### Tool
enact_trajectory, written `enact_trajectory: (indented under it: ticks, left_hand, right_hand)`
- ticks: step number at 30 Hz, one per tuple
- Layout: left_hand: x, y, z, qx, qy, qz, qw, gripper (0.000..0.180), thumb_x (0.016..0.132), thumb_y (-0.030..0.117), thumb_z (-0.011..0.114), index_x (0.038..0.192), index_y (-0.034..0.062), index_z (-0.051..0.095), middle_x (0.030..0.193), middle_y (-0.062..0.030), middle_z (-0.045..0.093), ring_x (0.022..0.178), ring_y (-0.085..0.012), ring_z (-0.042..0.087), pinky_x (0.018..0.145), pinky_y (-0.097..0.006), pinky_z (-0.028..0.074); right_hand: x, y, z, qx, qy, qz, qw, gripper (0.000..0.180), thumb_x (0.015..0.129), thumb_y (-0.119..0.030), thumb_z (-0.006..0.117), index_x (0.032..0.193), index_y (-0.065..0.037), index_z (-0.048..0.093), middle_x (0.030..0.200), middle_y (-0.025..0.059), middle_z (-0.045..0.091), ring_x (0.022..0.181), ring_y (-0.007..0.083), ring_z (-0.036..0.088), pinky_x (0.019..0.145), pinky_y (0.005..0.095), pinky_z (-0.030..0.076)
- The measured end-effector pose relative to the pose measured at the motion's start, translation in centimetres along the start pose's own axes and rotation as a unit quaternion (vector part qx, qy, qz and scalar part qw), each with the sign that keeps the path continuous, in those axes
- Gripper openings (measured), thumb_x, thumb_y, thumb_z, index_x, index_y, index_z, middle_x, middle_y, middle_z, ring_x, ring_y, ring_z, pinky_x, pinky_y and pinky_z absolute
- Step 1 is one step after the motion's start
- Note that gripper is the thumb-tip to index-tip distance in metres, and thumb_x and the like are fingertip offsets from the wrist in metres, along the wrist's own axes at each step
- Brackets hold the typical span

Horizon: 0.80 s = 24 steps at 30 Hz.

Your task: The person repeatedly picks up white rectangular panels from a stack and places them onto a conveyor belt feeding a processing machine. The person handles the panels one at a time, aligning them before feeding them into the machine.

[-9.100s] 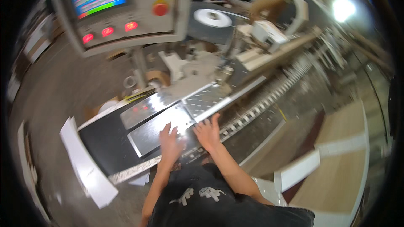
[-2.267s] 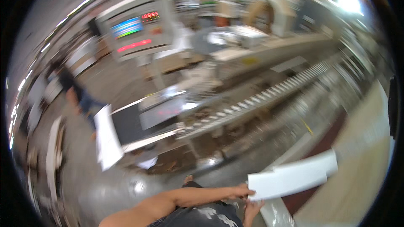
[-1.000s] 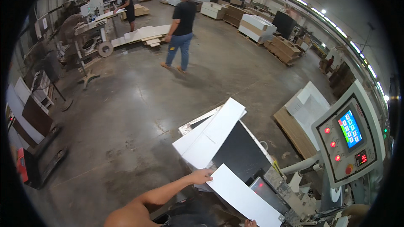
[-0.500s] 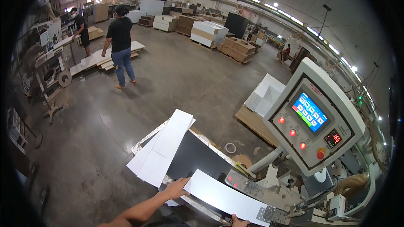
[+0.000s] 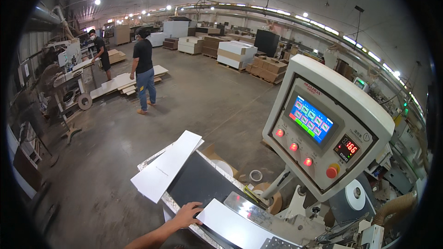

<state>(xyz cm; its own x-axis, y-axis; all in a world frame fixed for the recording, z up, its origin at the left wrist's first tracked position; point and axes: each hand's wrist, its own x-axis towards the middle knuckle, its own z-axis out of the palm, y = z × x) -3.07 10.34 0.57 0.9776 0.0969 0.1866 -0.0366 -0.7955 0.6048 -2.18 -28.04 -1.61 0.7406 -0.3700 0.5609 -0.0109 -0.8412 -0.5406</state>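
White, flat and hard-edged, the long rectangular laminated board panel [image 5: 233,226] lies low in the frame, right of centre, flat on the machine's surface [image 5: 198,184], and the left hand [image 5: 188,214] meets its near end: the fingers are spread and only lightly curled, palm down, fingertips touching the panel's left edge, pressing or steadying rather than gripping around it. The right hand is out of view, so its state cannot be told. The panel looks stiff and thin, probably light enough for one person yet awkward through its length; its smooth face seems likely to slide easily on the dark surface, and its corners and edges look like the parts most liable to chip. Judging from that, the long edges near the ends look like the soundest places to take hold, one hand at each end, with flat palms for guiding. Beside the hand, toward the centre of the frame, a second white board panel [image 5: 166,166] rests slanted across the surface's far corner, overhanging it. Right of centre stands a grey control console with a coloured screen and red buttons [image 5: 323,129]. In the upper left, two people [image 5: 144,75] stand on the concrete floor [image 5: 207,101] near stacked boards.
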Motion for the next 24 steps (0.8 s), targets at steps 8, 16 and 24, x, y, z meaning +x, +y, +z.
enact_trajectory:
  ticks: [8, 16, 24]
  left_hand:
    - [0.1, 8.6, 5.3, 0.041, 0.005, 0.046, 0.998, 0.063, 0.073, 0.039, 0.086, 0.125, 0.0058, 0.070, 0.148, -0.0089, 0.054, 0.140, -0.0299, 0.045, 0.114, -0.048, 0.034]
    - [-0.7, 14.7, 12.4, 0.055, 0.005, 0.006, 0.998, 0.068, 0.072, 0.046, 0.087, 0.130, 0.0151, 0.068, 0.154, -0.0096, 0.049, 0.149, -0.0350, 0.035, 0.120, -0.062, 0.022]
    - [-1.0, 21.8, 18.3, 0.074, -0.039, 0.033, 0.996, 0.070, 0.083, 0.050, 0.079, 0.141, 0.0159, 0.061, 0.163, -0.0196, 0.036, 0.153, -0.0422, 0.027, 0.122, -0.067, 0.018]
  right_hand:
    - [3.6, 9.9, -3.0, 0.023, -0.055, 0.053, 0.997, 0.103, 0.062, -0.017, 0.099, 0.145, 0.013, 0.046, 0.154, 0.0464, 0.029, 0.143, 0.0612, 0.025, 0.122, 0.0620, 0.018]
    - [6.4, 18.9, -4.0, -0.007, -0.120, 0.263, 0.957, 0.132, 0.062, -0.036, 0.099, 0.159, 0.010, 0.023, 0.165, 0.0420, 0.003, 0.157, 0.0472, 0.010, 0.129, 0.0454, 0.013]
    - [1.8, 9.3, -5.1, 0.617, -0.249, 0.545, 0.509, 0.111, 0.084, -0.076, 0.068, 0.149, 0.002, 0.023, 0.130, 0.0176, 0.046, 0.115, 0.0315, 0.049, 0.107, 0.0525, 0.040]
